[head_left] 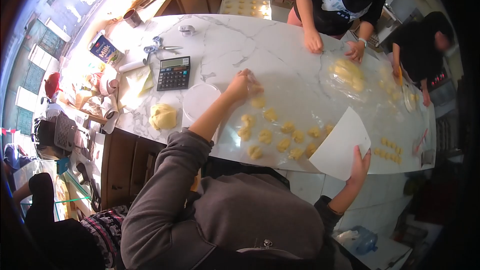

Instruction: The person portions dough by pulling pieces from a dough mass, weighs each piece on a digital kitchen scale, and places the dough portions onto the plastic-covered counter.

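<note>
My left hand (239, 88) is stretched out over the marble table, fingers closed at the edge of a clear plastic sheet (231, 132) that covers small yellow dough pieces (283, 144). In my right hand (359, 167) is a thin white board (342, 142), held by its edge and tilted above the right end of the dough pieces. It partly hides some of them. To the left of my left forearm are a round translucent lid (199, 101) and a larger lump of dough (163, 116).
A calculator (174, 73), scissors (161, 46) and a milk packet (105, 49) lie at the left. Across the table, a person's hands (356, 50) are near bagged dough (347, 74). Another person stands at the far right. Small dough pieces (389, 151) sit near the right edge.
</note>
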Tool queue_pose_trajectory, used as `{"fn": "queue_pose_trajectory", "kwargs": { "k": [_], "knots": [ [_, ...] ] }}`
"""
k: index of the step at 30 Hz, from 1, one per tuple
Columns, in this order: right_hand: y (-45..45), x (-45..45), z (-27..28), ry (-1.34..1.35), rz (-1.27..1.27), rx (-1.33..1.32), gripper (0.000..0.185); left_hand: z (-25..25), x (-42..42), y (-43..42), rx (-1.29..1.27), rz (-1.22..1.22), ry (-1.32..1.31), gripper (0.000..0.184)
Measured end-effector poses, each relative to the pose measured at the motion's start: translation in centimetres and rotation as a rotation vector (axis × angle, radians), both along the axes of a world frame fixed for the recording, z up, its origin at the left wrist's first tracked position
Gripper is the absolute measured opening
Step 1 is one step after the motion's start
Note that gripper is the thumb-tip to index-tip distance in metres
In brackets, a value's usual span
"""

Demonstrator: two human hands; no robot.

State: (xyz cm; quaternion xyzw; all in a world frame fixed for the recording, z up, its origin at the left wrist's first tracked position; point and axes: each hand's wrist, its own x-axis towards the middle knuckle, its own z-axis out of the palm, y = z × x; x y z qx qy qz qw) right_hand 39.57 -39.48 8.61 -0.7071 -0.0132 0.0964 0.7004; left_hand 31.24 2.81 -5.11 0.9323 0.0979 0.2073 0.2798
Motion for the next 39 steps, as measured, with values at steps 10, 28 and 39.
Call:
{"fn": "queue_pose_trajectory", "kwargs": {
  "k": [10,28,39],
  "knots": [
    [-0.2,0.2,-0.5,0.018,0.019,0.019,0.047,6.2,-1.4,1.3,-0.492,0.222,0.301,0.048],
    [0.9,-0.5,0.3,0.016,0.039,-0.044,0.049,3.8,-15.4,-10.5,-0.201,0.357,0.165,0.027],
    [0.5,-1.0,-0.3,0.021,0.082,0.006,0.05,3.6,-15.1,-12.7,-0.366,0.242,0.176,0.037]
  ]
}}
